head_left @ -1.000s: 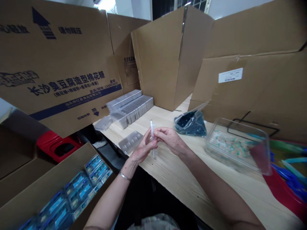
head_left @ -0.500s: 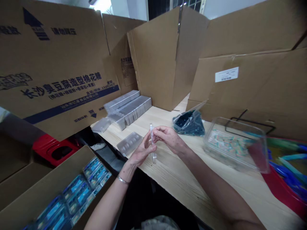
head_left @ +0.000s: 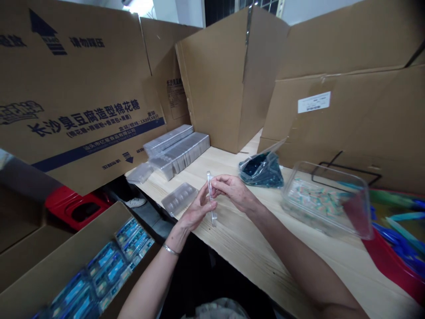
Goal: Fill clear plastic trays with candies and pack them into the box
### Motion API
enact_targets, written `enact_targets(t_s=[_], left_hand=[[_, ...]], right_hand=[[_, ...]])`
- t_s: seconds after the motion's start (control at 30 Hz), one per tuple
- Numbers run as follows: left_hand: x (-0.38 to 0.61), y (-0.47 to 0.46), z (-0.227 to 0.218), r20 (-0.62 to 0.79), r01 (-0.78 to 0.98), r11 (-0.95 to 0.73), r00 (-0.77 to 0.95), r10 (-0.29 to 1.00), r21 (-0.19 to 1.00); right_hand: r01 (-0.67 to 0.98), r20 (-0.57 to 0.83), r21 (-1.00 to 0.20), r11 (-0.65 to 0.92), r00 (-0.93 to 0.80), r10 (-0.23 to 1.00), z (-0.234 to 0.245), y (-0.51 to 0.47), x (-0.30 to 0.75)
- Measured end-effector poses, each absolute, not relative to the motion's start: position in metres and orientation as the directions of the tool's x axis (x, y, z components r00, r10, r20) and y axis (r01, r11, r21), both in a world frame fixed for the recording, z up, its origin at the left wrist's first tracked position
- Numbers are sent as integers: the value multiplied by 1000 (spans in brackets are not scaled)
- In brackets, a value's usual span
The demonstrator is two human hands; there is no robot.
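Observation:
Between my hands a thin clear plastic tray [head_left: 210,184] is held upright, edge-on to me, above the table. My left hand [head_left: 196,209] grips it with the thumb on the near side and fingers behind. The fingertips of my right hand [head_left: 234,191] pinch its right side, and part of those fingers is hidden. Just left of my left hand, another clear plastic tray [head_left: 179,199] with moulded hollows lies on the table. Long rows of stacked clear trays [head_left: 184,153] stand farther back.
A bag of dark blue pieces [head_left: 262,172] lies behind my right hand. A clear tub [head_left: 327,199] of small pastel sweets stands to the right, beside a red container [head_left: 392,261] with blue items. At lower left, a carton [head_left: 63,252] holds packed blue boxes. Cardboard boxes [head_left: 215,88] wall the back.
Almost nothing differs. Both hands keep the same hold on the upright tray, which has barely shifted.

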State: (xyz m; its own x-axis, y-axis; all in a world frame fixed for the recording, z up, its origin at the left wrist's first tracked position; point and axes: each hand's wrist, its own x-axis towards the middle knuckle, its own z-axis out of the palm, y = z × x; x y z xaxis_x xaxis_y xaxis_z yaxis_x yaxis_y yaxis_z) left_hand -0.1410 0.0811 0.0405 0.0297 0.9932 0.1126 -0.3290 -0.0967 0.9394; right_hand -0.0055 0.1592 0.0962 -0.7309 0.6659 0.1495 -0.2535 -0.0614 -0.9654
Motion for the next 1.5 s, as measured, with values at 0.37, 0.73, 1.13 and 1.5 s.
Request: enact_targets(t_s=[0.37, 0.73, 1.13, 1.5], left_hand=[[-142, 79, 42, 69, -310, -52, 45, 997, 949], [-144, 81, 38, 69, -257, -54, 49, 996, 965], [-146, 80, 32, 58, -249, -48, 31, 998, 967], [-143, 80, 33, 28, -282, -25, 8, 1000, 959]], right_hand=[[-265, 126, -957, -119, -747, 653, 90, 167, -3], [-247, 123, -966, -83, -713, 690, 89, 167, -6], [-260, 155, -963, -68, -744, 650, 86, 169, -5], [-236, 136, -970, -51, -708, 693, 81, 170, -9]])
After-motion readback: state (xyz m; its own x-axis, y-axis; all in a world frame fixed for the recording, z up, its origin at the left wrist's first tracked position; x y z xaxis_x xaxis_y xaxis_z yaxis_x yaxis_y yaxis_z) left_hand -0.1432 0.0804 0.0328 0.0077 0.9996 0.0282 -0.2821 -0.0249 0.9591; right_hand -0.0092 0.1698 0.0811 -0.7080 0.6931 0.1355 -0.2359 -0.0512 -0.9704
